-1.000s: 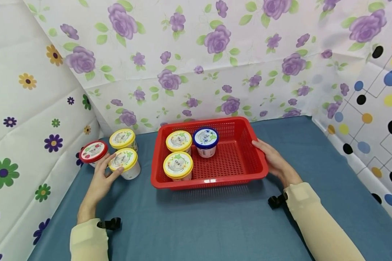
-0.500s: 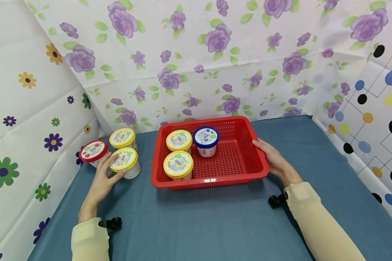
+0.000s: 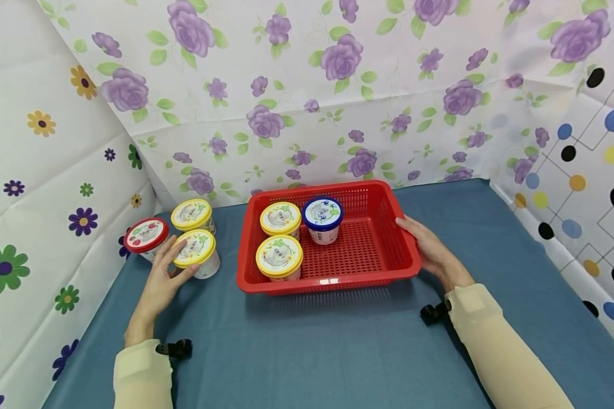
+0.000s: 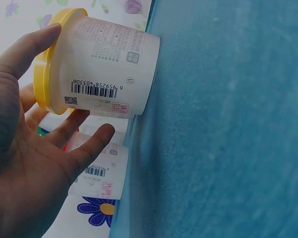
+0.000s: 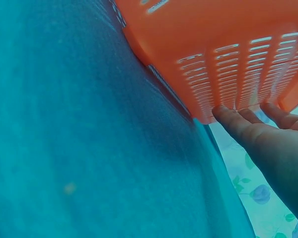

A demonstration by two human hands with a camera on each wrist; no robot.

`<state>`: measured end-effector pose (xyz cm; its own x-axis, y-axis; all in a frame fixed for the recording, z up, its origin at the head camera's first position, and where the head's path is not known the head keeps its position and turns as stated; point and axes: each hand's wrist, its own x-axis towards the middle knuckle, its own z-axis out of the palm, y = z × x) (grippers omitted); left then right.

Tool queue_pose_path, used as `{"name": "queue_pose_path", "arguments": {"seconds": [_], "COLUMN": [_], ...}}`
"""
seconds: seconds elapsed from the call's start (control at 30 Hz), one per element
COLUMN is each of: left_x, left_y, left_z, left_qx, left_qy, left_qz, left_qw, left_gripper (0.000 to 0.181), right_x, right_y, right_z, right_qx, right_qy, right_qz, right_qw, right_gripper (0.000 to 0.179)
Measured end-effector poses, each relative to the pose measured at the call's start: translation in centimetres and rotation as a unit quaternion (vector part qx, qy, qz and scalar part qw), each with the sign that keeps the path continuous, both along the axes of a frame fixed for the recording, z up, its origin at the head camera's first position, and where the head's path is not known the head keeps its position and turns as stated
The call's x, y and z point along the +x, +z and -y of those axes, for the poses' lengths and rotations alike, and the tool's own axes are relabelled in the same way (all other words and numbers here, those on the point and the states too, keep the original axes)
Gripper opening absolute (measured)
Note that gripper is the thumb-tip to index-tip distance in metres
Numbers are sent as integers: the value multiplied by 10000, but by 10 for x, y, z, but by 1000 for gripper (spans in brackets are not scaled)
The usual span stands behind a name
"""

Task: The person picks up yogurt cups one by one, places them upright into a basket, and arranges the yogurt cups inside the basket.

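Note:
At the left in the head view, my left hand [image 3: 160, 284] is around the front yellow-lidded tub [image 3: 208, 264]. In the left wrist view the thumb lies on the lid's edge and fingers reach along the other side; the lower fingers are spread. The tub stands upright on the cloth. Touching or close by are another yellow-lidded tub [image 3: 191, 215] behind and a red-lidded tub [image 3: 146, 235] to the left. My right hand [image 3: 436, 254] holds the right end of a red plastic basket [image 3: 327, 286], thumb over the rim, fingertips against the slotted wall in the right wrist view.
Inside the basket, two yellow-lidded tubs [image 3: 279, 257] stand at the left, with a blue-lidded tub [image 3: 323, 213] beside the rear one. Blue cloth [image 3: 307, 352] covers the table. Patterned sheets [image 3: 286, 85] rise behind and at both sides.
My left hand has shifted slightly to the right, its thumb further along the front of the yellow-lidded tub. The right hand and the basket have stayed in place.

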<state>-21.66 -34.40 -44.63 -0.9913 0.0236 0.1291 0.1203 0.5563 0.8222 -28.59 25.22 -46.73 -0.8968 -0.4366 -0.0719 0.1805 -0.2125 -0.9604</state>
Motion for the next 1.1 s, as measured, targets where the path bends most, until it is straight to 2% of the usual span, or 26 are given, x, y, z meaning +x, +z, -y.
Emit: {"name": "queue_pose_path", "arguments": {"seconds": [0.27,0.53,0.73,1.1], "left_x": [-2,1,2,0], "left_y": [-4,-2,-4,-5], "left_z": [2,0,-1,-6], "left_qx": [11,-76,-66,-30], "left_qy": [48,-101,-246,-48], "left_qz": [-70,-64,-183,-384], "left_qw": [10000,9999,9995,9992], "left_gripper": [73,74,70,64], "right_x": [0,1,1,1], "right_y": [-1,0,0,0], "right_z": [0,0,0,0], "right_qx": [-9,-7,-19,38], "right_qy": [55,66,84,28], "right_qz": [-62,-67,-55,-41], "right_qw": [10000,10000,9999,10000], "right_gripper": [59,59,60,60]}}
